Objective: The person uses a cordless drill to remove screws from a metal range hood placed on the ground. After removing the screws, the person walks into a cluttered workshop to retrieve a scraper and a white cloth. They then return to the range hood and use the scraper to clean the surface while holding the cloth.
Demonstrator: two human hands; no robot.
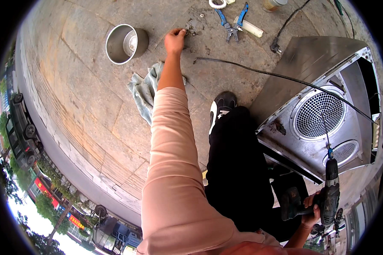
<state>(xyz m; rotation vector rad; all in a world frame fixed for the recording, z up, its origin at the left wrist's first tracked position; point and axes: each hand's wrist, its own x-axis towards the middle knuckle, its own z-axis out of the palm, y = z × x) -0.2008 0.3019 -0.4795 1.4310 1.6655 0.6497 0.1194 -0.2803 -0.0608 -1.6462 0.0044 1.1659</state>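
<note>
My left hand (175, 41) reaches far out over the paving, fingers closed at a small dark patch of debris (192, 32). Whatever it pinches is too small to make out. Close to that arm lies a crumpled grey-green cloth (146, 90), partly covered by the sleeve. My right hand (312, 211) is wrapped round the grip of a dark cordless drill (330, 193). The long thin bit (326, 129) points away over a metal range hood (281, 146), which has a large round grille (320, 114) and a smaller one (345, 152).
A steel pot (141, 42) stands left of my left hand. Blue-handled wire strippers (232, 30), a pale strip (252, 28), a roll of white tape (217, 3) and a jar (272, 4) sit farther off. A black cable (251, 68) crosses to the hood. A plug (275, 46) lies nearby.
</note>
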